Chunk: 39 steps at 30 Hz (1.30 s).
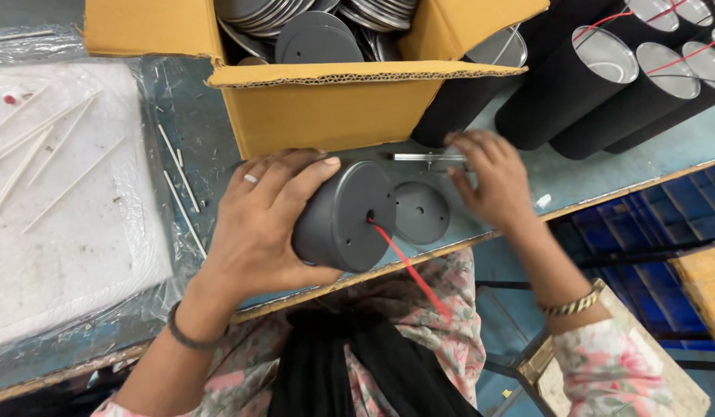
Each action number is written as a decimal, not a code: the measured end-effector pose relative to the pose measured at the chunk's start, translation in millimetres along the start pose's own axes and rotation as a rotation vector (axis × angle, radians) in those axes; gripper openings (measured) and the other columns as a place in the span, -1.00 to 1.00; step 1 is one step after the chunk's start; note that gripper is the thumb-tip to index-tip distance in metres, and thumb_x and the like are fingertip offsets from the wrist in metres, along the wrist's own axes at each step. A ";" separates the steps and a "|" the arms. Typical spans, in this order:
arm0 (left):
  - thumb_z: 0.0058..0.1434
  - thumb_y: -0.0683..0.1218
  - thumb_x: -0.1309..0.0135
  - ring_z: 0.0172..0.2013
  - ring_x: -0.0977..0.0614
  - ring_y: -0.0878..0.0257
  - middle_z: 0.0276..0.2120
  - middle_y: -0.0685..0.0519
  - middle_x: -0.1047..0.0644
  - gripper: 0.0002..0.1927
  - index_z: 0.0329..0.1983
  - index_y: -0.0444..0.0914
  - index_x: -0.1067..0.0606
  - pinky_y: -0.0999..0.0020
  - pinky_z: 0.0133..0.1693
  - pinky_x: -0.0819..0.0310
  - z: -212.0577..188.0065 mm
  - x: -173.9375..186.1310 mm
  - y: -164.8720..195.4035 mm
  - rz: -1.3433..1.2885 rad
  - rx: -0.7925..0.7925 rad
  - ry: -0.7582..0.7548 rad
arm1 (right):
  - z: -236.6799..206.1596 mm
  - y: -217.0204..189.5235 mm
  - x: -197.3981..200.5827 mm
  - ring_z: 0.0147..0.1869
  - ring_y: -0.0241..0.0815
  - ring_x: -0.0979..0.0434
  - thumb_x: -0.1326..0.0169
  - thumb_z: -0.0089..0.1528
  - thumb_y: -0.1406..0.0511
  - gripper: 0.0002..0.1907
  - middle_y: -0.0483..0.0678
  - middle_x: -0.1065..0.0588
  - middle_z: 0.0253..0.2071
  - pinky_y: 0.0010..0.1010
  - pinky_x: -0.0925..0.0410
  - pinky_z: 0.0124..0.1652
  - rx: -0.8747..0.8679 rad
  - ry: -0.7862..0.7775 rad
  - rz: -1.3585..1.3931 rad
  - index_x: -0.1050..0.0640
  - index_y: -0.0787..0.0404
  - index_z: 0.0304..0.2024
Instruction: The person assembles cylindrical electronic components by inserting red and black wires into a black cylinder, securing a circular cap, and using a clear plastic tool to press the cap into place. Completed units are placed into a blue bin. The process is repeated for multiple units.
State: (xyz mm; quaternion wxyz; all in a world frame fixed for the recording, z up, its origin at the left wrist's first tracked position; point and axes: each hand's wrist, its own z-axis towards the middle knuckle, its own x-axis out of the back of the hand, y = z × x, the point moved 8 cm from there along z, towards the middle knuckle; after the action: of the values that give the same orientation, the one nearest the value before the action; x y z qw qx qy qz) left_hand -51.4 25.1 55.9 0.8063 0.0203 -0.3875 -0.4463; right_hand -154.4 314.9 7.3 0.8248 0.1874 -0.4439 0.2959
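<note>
Left hand wrapped around the side of a dark grey cylindrical canister, fingers curled and spread over its curved wall, thumb tip resting near the top edge; ring on 1 finger, dark bangle at the wrist. Canister tilted on its side just in front of the open cardboard box, flat end cap turned toward the camera, 1 small hole in that cap with a red cord coming out of it and trailing down toward the lap. Left forearm angled up from the lower left, wrist bent around the canister. Right hand lying palm down on the blue-green table just right of the canister, fingers loosely bent and slightly apart, fingertips touching a thin clear-and-metal rod tool; firm pinch or mere touch, cannot tell. Gold bangle on the right wrist, forearm entering from the lower right. Between canister and right hand, 1 loose grey disc with small holes, flat on the table. Inside the box, stacked metal lids; right of the box, black tubes lying with silvery ends and red cords.
</note>
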 end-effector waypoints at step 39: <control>-0.35 0.23 -0.43 0.03 -0.61 -0.13 0.06 -0.11 -0.57 0.11 0.33 -0.19 -0.34 0.07 0.05 -0.48 50.2 -23.9 -35.4 -0.266 -0.045 -0.248 | 24.5 -63.9 8.5 0.07 -0.30 -0.41 0.00 0.49 0.16 -0.57 -0.07 -0.40 0.06 -0.47 -0.32 0.14 -0.276 0.413 1.031 -0.48 0.37 0.24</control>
State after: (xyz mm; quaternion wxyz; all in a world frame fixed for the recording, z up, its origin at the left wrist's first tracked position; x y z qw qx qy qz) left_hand -115.9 37.1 63.1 0.6867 -0.0017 -0.4677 -0.5566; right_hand -124.1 255.4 24.6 0.6602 -0.2245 -0.3422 0.6297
